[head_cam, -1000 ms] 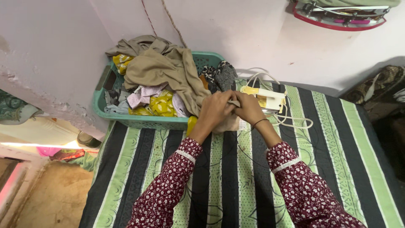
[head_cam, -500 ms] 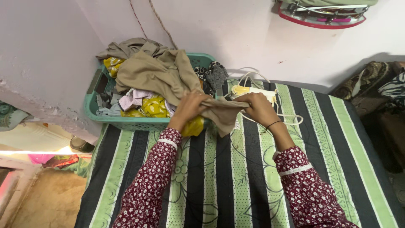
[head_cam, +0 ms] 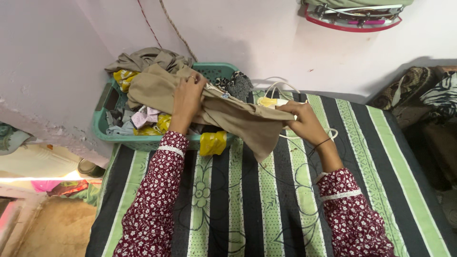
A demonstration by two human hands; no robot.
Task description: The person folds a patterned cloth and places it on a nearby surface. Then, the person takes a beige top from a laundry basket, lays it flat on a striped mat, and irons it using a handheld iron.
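A tan garment (head_cam: 238,119) stretches from a teal laundry basket (head_cam: 102,128) out over the striped bed. My left hand (head_cam: 187,100) grips it over the basket, near a small tag. My right hand (head_cam: 304,123) holds its other end above the bed, and a loose flap hangs down between them. The basket holds several crumpled clothes, among them yellow, lilac and dark patterned pieces. A yellow cloth (head_cam: 213,143) hangs over the basket's front rim. Both sleeves are maroon with a small flower print.
A white and yellow electric iron (head_cam: 271,101) with a looped white cord (head_cam: 285,85) lies on the bed behind my right hand. The green and black striped sheet (head_cam: 257,204) covers the bed. A red wall shelf (head_cam: 352,16) hangs above. Patterned fabric (head_cam: 428,95) lies at the right.
My hands were together at the basket's edge. They have spread apart, the left moving up over the basket and the right staying by the iron, drawing the tan garment out between them.
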